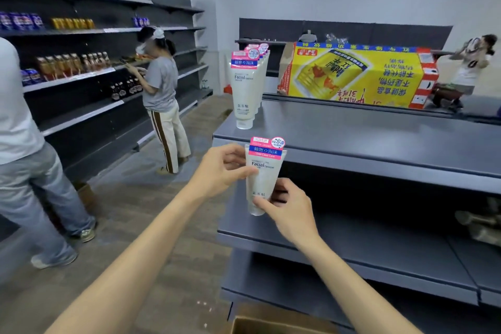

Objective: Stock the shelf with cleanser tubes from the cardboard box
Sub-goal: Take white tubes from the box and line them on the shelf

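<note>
Head view
Held tube: 1 white cleanser tube (264, 176) with a pink and blue header, upright with its cap down, in the air just in front of the top shelf's front edge.
Left hand: the left hand (221, 169) pinches the tube's upper left side between thumb and fingers.
Right hand: the right hand (287, 207) grips the tube's lower end, the thumb lying across the cap.
Stocked row: a row of tubes (248, 81) stands cap-down at the top shelf's left end, running back from the front edge.
Top shelf: the grey top shelf (366, 138) is bare to the right of the row, up to a yellow carton (357, 76) at the back.
Cardboard box: an open cardboard box (271, 325) sits on the floor at the frame's bottom edge.
Aisle: 2 people (162, 95) stand at the far shelving on the left; open floor lies between them and the near shelf.
</note>
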`<action>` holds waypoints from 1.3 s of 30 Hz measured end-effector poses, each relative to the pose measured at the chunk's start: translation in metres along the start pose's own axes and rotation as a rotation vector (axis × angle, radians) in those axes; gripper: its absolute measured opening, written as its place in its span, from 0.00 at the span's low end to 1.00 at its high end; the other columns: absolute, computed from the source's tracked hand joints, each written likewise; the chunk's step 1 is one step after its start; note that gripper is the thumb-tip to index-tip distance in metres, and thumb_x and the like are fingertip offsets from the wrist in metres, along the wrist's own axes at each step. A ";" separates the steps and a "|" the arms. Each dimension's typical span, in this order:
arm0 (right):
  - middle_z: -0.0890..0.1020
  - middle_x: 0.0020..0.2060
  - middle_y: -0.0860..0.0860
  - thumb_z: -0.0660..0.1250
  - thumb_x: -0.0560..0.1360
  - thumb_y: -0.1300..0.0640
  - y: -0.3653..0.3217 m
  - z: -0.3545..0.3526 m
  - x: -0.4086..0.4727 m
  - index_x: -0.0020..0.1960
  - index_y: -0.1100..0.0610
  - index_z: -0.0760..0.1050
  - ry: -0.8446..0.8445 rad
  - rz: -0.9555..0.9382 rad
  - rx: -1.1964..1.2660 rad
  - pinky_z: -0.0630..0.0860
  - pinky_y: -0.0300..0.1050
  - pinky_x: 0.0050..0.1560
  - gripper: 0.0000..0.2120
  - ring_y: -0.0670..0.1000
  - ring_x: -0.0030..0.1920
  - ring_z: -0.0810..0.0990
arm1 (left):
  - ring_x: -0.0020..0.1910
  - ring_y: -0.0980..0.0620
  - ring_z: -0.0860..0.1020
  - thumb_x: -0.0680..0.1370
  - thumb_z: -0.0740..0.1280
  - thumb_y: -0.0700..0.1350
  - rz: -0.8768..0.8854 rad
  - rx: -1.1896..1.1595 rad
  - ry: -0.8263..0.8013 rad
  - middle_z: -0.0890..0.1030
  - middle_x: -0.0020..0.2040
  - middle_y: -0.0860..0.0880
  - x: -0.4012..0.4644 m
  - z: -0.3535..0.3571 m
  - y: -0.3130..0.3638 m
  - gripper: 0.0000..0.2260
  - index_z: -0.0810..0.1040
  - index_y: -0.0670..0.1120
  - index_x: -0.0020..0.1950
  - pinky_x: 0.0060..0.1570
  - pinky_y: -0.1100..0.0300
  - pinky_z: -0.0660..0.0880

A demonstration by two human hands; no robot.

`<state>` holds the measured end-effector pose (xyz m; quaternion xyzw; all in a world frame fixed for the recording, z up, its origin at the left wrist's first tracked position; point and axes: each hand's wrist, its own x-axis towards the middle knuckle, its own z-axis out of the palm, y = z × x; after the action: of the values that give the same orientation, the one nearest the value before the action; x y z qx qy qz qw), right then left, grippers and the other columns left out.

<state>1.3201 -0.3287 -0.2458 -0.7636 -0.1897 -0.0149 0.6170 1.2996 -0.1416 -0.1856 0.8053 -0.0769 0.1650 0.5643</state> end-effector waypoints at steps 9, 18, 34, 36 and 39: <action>0.85 0.45 0.43 0.80 0.67 0.52 -0.105 -0.008 0.064 0.54 0.53 0.80 0.045 -0.242 -0.132 0.80 0.32 0.44 0.18 0.38 0.44 0.83 | 0.52 0.41 0.84 0.75 0.74 0.37 0.161 0.025 0.079 0.85 0.51 0.40 0.056 -0.057 0.090 0.11 0.80 0.38 0.56 0.49 0.49 0.83; 0.85 0.43 0.42 0.79 0.67 0.48 -0.133 0.013 0.111 0.52 0.50 0.79 0.097 -0.269 -0.234 0.77 0.31 0.43 0.17 0.38 0.43 0.83 | 0.52 0.50 0.84 0.75 0.75 0.43 0.185 0.094 0.171 0.86 0.52 0.50 0.091 -0.087 0.093 0.11 0.82 0.45 0.57 0.53 0.44 0.82; 0.83 0.44 0.45 0.81 0.66 0.51 -0.105 0.035 0.130 0.47 0.53 0.73 0.127 -0.181 -0.197 0.75 0.28 0.38 0.18 0.43 0.43 0.82 | 0.55 0.49 0.82 0.74 0.75 0.41 0.147 0.002 0.161 0.84 0.52 0.47 0.116 -0.091 0.047 0.09 0.80 0.48 0.51 0.46 0.49 0.84; 0.82 0.43 0.45 0.81 0.66 0.52 -0.103 0.037 0.131 0.46 0.51 0.72 0.131 -0.191 -0.187 0.76 0.29 0.38 0.18 0.44 0.43 0.83 | 0.54 0.50 0.83 0.74 0.75 0.41 0.143 -0.018 0.162 0.84 0.52 0.48 0.117 -0.091 0.045 0.09 0.80 0.48 0.52 0.46 0.50 0.84; 0.82 0.44 0.44 0.81 0.66 0.52 -0.102 0.037 0.132 0.46 0.51 0.72 0.132 -0.206 -0.187 0.76 0.29 0.39 0.18 0.42 0.44 0.83 | 0.54 0.52 0.83 0.74 0.75 0.41 0.134 -0.041 0.162 0.85 0.52 0.49 0.119 -0.092 0.042 0.10 0.80 0.46 0.54 0.46 0.53 0.84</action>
<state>1.4030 -0.2407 -0.1258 -0.7914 -0.2240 -0.1459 0.5497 1.3808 -0.0630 -0.0783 0.7706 -0.0880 0.2655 0.5726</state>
